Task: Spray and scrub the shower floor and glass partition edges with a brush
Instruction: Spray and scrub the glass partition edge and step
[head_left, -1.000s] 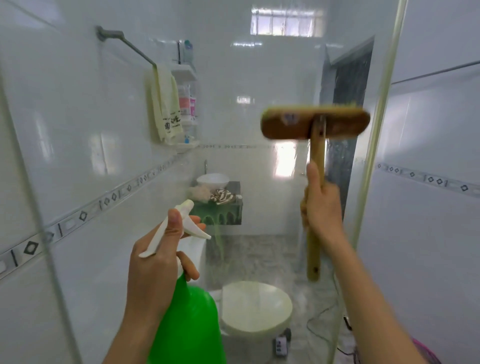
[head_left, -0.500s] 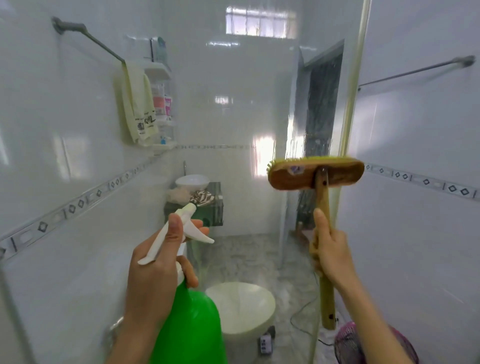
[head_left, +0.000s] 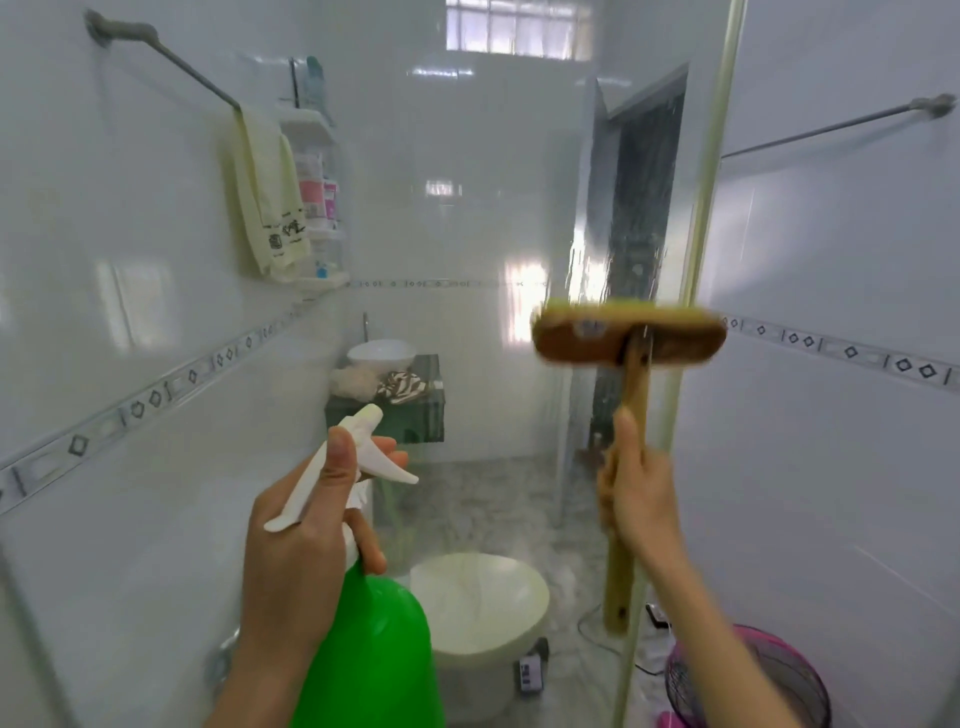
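Observation:
My left hand (head_left: 301, 551) grips a green spray bottle (head_left: 374, 654) by its white trigger head (head_left: 363, 447), thumb on top, nozzle pointing at the glass. My right hand (head_left: 636, 499) holds the wooden handle of a scrub brush (head_left: 628, 340) upright. The brush head, bristles facing the glass, lies flat against the glass partition (head_left: 519, 208) near its pale metal edge strip (head_left: 701, 249). Wet streaks run down the glass above the brush. The shower floor is out of view.
Through the glass I see a closed toilet (head_left: 478, 597), a small sink on a green counter (head_left: 384, 353), a towel (head_left: 265, 197) on a rail and a corner shelf with bottles. A pink basket (head_left: 753, 680) stands at lower right beside the white tiled wall (head_left: 831, 467).
The brush went down the glass from about head height to mid height, staying near the edge strip. The view shifted right and back. The spray bottle stayed in place.

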